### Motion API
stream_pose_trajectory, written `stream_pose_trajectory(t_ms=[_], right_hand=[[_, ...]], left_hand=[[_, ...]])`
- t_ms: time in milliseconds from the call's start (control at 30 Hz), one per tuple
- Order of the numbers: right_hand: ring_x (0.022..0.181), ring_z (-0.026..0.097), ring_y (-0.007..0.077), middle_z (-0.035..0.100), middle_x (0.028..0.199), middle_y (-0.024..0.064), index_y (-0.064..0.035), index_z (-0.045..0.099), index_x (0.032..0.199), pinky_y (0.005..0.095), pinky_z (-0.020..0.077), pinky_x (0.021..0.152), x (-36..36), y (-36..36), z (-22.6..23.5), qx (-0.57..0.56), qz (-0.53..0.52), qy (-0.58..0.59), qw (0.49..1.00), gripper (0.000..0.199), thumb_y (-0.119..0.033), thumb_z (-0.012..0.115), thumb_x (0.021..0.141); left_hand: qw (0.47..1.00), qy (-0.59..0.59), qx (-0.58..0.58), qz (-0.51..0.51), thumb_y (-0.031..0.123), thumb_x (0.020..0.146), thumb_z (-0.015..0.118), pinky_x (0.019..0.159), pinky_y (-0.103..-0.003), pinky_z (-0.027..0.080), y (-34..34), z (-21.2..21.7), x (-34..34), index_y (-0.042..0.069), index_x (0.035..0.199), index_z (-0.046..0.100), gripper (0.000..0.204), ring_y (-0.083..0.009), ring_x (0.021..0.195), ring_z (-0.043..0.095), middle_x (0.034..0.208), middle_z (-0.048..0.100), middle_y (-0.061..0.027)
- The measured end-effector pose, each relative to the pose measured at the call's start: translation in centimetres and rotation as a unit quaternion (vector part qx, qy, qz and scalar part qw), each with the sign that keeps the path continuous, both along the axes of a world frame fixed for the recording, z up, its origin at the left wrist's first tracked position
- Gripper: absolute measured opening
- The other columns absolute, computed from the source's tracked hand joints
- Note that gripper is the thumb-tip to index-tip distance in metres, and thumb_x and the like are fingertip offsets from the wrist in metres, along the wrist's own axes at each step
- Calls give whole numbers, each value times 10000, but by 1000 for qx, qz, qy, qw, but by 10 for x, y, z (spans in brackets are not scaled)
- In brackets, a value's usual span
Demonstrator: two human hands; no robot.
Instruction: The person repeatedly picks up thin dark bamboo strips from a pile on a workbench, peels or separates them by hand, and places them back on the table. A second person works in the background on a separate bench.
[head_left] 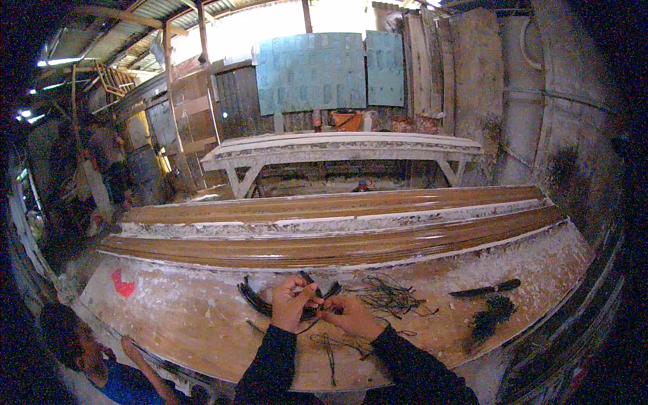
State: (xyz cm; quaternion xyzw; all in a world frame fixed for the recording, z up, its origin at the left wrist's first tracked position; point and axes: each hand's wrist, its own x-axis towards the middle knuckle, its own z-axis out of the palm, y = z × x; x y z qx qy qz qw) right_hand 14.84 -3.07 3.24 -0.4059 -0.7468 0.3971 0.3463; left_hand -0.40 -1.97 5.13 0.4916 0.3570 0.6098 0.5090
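- Black cord bundle (253, 298) over the wooden tabletop (189, 334), long axis running left to right in a sagging curve, both ends pointing outward and away from the person.
- Left hand (290, 305) closed around its middle.
- Right hand (352, 317) just beside, fingertips drawn in (whether they pinch a strand, I cannot tell).

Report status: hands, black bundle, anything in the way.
Left hand pinching black bundle; right hand close against left, its grip unclear. Bundle sticks out left of hands. Loose cords beside right hand; knife farther right, clear.
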Motion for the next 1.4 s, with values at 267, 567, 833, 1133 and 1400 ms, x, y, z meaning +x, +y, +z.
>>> stream_pose_trajectory(t_ms=[267, 567, 833, 1133, 1400], right_hand=[[500, 482, 75, 551, 638, 22, -40, 565, 724, 209, 366, 438, 22, 7, 12, -117, -111, 144, 976, 206, -237, 599, 773], [507, 463, 63, 509, 602, -19, -109, 498, 679, 194, 350, 458, 26, 4, 28, -136, -141, 340, 920, 176, -211, 605, 775], [534, 480, 59, 558, 674, -17, -116, 517, 750, 187, 366, 470, 27, 4, 26, -137, -135, 336, 922, 123, -194, 609, 770], [574, 488, 47, 559, 677, -21, -96, 542, 780, 175, 388, 482, 19, -4, 29, -141, -65, 250, 956, 142, -202, 633, 751], [586, 476, 45, 536, 653, -29, -82, 554, 774, 190, 396, 519, 13, -6, 31, -56, -90, 211, 972, 171, -190, 673, 716]], left_hand=[[985, 160, 36, -62, 136, 724, 658, 551, -225, 456, 7, -8, -6, 41, 900, 576, 216, -89, 660, 549, 760, 582, -21], [940, 304, 10, -154, 165, 719, 672, 624, -204, 418, 1, -15, 1, 40, 827, 573, 192, -56, 679, 509, 734, 560, 19], [955, 120, -121, -244, 175, 723, 670, 480, -213, 389, 0, -15, 4, 55, 773, 521, 198, -61, 551, 492, 631, 505, 23], [989, 95, -5, -112, 139, 732, 652, 441, -227, 406, -5, -12, 11, 54, 723, 478, 194, -93, 499, 511, 625, 504, -9], [945, 313, 95, 5, 136, 667, 690, 591, -256, 446, -3, -19, 14, 58, 738, 511, 207, -100, 646, 538, 677, 540, -16]])
